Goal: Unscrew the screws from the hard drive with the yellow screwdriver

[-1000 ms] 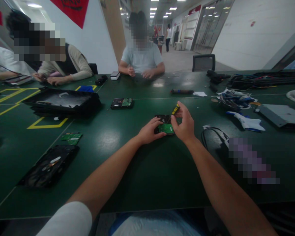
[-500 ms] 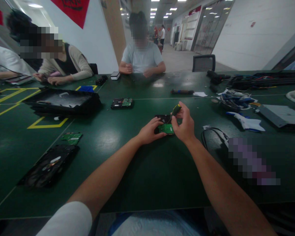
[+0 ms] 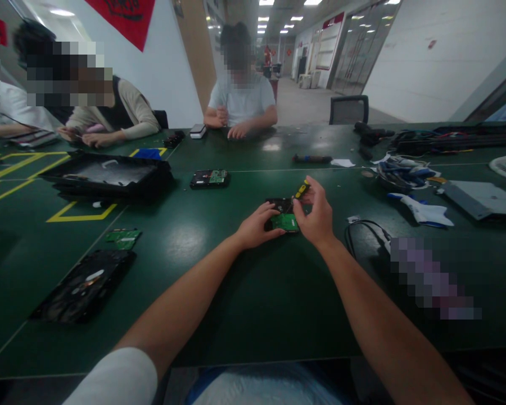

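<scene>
A hard drive (image 3: 285, 223) lies on the green table in front of me, its green circuit board facing up and its black casing at the far end. My left hand (image 3: 258, 226) grips the drive's left side, thumb on the near edge and fingers along the far side. In my right hand (image 3: 316, 216) is a screwdriver (image 3: 302, 189) with a yellow and black handle, tilted, its shaft reaching down toward the drive. The tip is too small to make out. Another hard drive (image 3: 209, 179) rests farther off to the left.
At left lie a green circuit board (image 3: 124, 238), a black opened casing (image 3: 84, 287) and a stack of black trays (image 3: 109, 174). To the right are a black cable (image 3: 365, 220), a white and blue packet (image 3: 421, 211) and a grey metal box (image 3: 484, 198). People sit across the table.
The screwdriver handle has turned in my right hand, showing more yellow. My left hand stays on the drive. The person opposite has lowered a hand toward the table.
</scene>
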`<action>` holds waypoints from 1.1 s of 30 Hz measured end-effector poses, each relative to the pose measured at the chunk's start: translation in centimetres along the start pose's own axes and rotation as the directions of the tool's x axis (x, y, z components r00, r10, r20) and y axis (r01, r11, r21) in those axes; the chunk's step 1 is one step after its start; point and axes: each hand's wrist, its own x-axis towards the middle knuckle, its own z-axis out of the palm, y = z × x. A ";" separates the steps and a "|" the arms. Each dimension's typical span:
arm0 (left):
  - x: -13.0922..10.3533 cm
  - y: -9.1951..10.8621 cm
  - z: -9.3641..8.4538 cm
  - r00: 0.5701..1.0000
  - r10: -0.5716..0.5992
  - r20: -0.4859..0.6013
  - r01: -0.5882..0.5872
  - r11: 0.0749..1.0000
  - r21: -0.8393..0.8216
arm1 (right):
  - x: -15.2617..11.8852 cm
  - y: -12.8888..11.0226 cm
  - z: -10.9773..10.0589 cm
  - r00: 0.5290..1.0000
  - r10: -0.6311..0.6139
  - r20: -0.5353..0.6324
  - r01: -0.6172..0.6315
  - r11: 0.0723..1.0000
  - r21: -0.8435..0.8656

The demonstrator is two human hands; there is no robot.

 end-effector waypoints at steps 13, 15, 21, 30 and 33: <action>0.0 -0.2 0.1 1.000 0.015 -0.013 -0.015 1.000 -0.011 | 0.0 -0.2 -0.1 1.000 -0.001 -0.003 0.001 1.000 -0.003; 0.0 -0.3 0.1 1.000 0.011 -0.009 -0.011 1.000 -0.007 | 0.0 -0.1 -0.1 1.000 -0.016 0.002 0.016 1.000 -0.014; 0.0 -0.3 0.1 1.000 -0.006 0.000 0.006 1.000 -0.011 | 0.0 0.0 0.0 1.000 -0.004 0.000 0.004 1.000 -0.002; 0.0 -0.1 0.0 1.000 0.002 0.000 -0.002 1.000 0.012 | 0.0 -0.1 0.0 1.000 -0.020 -0.008 0.020 1.000 0.002; 0.0 -0.2 0.1 1.000 0.004 -0.002 -0.004 1.000 0.003 | 0.1 0.0 0.1 1.000 -0.015 -0.007 0.015 1.000 0.016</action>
